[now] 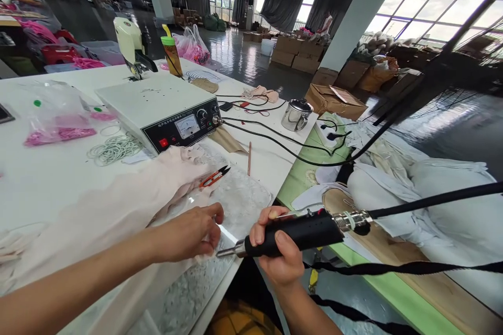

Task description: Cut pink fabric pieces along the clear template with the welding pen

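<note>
My right hand (281,251) is wrapped around a black handheld ultrasonic tool (302,231) with a metal tip and a thick cable at its back end. The tip points left, close to the fingertips of my left hand (192,233). Those fingers are curled and pinched at the edge of pale pink fabric (129,193); part of the grip is hidden. The fabric spreads over the white table and onto a grey-patterned sheet (239,196). Beyond my left hand lie orange-handled thread snips (214,176).
A control box (184,125) with a dial stands behind the fabric, cables running right. Nearby are green-white elastic bands (113,150), a brown stick (249,158), a steel mug (296,115) and a bag with pink pieces (58,120). White cushions (393,204) lie at right.
</note>
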Demonstrator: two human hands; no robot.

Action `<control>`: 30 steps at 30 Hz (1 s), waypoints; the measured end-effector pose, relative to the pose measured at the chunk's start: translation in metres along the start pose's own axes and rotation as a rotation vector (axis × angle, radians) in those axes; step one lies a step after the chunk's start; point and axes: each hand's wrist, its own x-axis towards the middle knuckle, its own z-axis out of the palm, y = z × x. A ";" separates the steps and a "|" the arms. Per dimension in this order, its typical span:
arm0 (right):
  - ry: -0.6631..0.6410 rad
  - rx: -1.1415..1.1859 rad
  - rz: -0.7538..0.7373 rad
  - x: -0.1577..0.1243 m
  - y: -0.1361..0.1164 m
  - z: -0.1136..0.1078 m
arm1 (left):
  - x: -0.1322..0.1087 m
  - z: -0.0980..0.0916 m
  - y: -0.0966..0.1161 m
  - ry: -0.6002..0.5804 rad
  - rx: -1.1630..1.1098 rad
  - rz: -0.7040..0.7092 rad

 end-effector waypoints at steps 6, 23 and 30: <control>0.006 -0.030 0.016 -0.001 0.000 -0.001 | 0.003 0.001 0.000 0.009 0.024 0.042; -0.019 -0.020 -0.016 -0.001 -0.002 0.005 | 0.007 0.000 0.002 -0.090 0.210 0.109; -0.017 -0.080 -0.028 -0.002 -0.001 0.005 | 0.007 0.001 0.000 -0.077 0.211 0.121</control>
